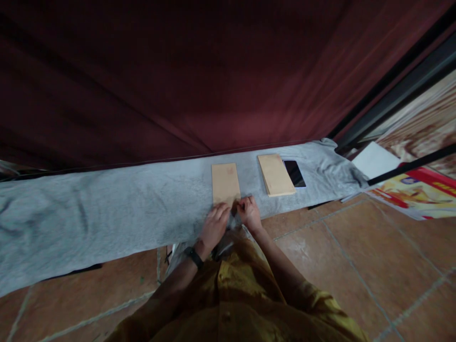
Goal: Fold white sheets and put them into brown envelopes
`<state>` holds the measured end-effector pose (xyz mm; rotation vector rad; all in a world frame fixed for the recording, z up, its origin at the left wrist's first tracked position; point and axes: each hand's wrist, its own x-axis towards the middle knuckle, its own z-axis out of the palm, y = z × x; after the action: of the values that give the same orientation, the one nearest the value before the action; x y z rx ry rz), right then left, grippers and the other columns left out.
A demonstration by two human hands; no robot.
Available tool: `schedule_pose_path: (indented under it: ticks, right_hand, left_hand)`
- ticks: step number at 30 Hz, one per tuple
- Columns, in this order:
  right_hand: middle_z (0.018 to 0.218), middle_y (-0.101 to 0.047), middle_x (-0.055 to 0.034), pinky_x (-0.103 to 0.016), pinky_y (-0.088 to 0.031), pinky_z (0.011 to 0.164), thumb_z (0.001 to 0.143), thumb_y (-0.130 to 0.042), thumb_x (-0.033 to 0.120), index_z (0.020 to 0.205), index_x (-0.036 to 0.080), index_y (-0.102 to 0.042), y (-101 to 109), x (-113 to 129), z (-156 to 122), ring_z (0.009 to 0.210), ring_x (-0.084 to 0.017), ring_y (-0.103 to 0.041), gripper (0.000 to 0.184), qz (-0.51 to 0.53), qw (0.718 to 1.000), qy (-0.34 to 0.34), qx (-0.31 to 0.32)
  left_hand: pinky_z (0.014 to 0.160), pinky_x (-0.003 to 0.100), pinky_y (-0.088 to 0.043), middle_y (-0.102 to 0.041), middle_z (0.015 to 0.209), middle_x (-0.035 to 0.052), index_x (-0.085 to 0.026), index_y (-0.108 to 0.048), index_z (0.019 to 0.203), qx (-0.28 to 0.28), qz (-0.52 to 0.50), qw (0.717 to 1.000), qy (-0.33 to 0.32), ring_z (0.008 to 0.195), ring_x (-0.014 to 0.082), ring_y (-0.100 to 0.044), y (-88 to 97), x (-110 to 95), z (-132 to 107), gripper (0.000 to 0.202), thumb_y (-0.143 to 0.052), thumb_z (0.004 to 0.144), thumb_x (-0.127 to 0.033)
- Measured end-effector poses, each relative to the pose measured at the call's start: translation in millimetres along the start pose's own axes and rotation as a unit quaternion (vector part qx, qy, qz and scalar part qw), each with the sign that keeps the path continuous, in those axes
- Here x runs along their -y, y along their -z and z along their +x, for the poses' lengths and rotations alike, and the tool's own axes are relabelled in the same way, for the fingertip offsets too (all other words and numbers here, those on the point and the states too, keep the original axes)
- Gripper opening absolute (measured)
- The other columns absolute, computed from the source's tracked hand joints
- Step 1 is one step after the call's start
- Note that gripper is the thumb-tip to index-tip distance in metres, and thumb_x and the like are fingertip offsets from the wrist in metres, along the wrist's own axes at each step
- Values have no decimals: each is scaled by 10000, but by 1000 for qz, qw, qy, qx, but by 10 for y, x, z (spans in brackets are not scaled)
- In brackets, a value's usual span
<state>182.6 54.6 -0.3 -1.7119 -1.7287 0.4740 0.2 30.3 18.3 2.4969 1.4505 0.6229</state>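
A tan envelope (pixel 225 183) lies flat on a grey cloth (pixel 107 209) spread over the floor. My left hand (pixel 214 225), with a dark watch on the wrist, rests at the envelope's near edge with its fingers together, pressing down. My right hand (pixel 250 213) is beside it at the envelope's near right corner, fingers curled in a pinch; what they grip is too small to make out. A stack of similar tan envelopes (pixel 276 175) lies to the right, apart from both hands.
A black phone (pixel 294 173) lies next to the stack on the cloth. A dark red curtain (pixel 178 71) hangs behind. White paper (pixel 374 160) and a colourful printed sheet (pixel 416 192) lie at the right on the tiled floor (pixel 356 266).
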Motion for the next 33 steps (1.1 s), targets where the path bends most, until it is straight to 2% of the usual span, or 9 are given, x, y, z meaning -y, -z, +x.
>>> schedule_pose_path:
  ticks: [2,5,8,12,14,19,22,28,33]
  right_hand:
    - [965,-584,-65,-315,-496,871,915,-563,201,935,190,-606,1,5,-7,917,-195,-556,49,10,1000,6,-11]
    - [960,-614,-80,-333,-512,878,948,-514,193,949,187,-632,4,30,-49,940,-209,-575,118,20,999,18,-35]
    - [1098,-659,-125,-385,-517,949,994,-450,196,1083,175,-669,0,111,-161,1058,-237,-597,237,4,998,56,-43]
    - [1397,-610,-136,-431,-433,1138,1034,-427,242,1374,150,-591,-45,300,-362,1329,-236,-518,388,-25,987,157,24]
    - [1478,-565,-130,-447,-366,1203,1049,-426,284,1474,139,-505,-68,374,-432,1410,-228,-459,456,-53,981,177,55]
    - [1582,-458,-99,-432,-278,1253,1071,-406,356,1569,148,-367,-51,371,-485,1477,-201,-390,541,-103,978,166,77]
    - [1583,-456,-86,-426,-267,1255,1072,-409,368,1556,155,-396,-24,298,-496,1478,-203,-392,529,-121,978,152,69]
    - [1558,-491,-69,-443,-255,1248,1062,-433,334,1519,202,-462,9,174,-524,1434,-211,-456,477,-143,981,127,31]
    - [1515,-544,-76,-463,-244,1245,1060,-420,294,1474,192,-521,111,110,-539,1418,-226,-477,439,-155,983,99,9]
  left_hand:
    - [1183,444,-376,-563,1484,132,-169,-519,1445,32,10,999,-37,1413,258,-473,-35,-94,-71,466,-444,986,-210]
    - [1236,461,-314,-455,1582,148,-113,-439,1521,50,67,996,-21,1495,268,-373,-96,-158,-145,566,-450,994,-318]
    - [1261,447,-273,-430,1598,138,-93,-441,1524,63,106,992,-17,1514,259,-340,-145,-136,-171,582,-447,982,-306]
    - [1266,458,-256,-452,1575,175,-74,-480,1499,84,133,987,-37,1507,281,-353,-197,-96,-185,587,-472,922,-184]
    - [1261,467,-266,-441,1579,191,-73,-476,1503,92,144,984,-43,1500,297,-364,-222,-100,-190,600,-481,911,-174]
    - [1252,460,-293,-414,1595,200,-55,-379,1553,67,158,985,-15,1518,282,-329,-258,-121,-198,638,-408,922,-149]
    - [1246,464,-308,-414,1595,200,-33,-371,1549,44,153,987,-12,1527,278,-308,-255,-87,-221,615,-354,949,-164]
    - [1215,515,-348,-380,1606,228,-26,-392,1532,-1,132,991,-7,1526,331,-298,-228,31,-326,628,-376,1008,-373]
    - [1221,534,-328,-354,1604,268,10,-379,1523,-15,133,991,2,1531,346,-280,-207,60,-377,677,-388,1016,-438]
